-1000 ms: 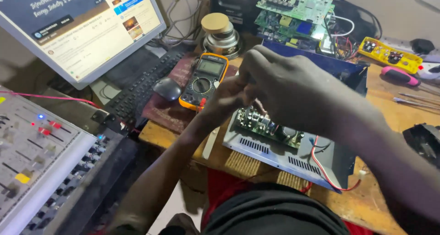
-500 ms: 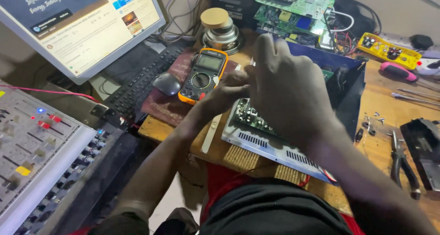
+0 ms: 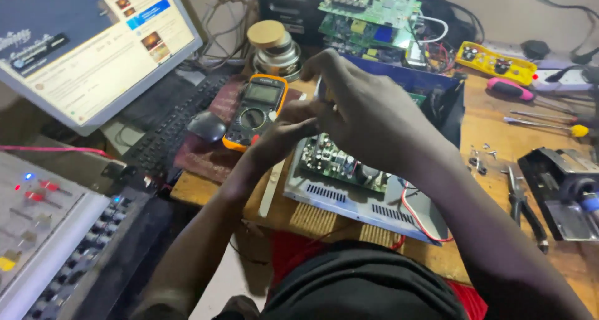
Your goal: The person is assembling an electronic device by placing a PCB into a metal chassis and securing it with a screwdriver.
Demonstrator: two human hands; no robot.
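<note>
hands meet above the open chassis (image 3: 368, 198). my right hand (image 3: 374, 117) has swung back over its circuit board (image 3: 340, 164) since half a second ago, when it reached further out, and the left hand (image 3: 284, 130) has stayed tucked beneath it beside the orange multimeter (image 3: 256, 111). i cannot tell whether either hand pinches something; the right one hides the fingertips. i judge the work is settling onto the board again. pliers (image 3: 527, 211) lie untouched on the wooden bench (image 3: 486, 114).
</note>
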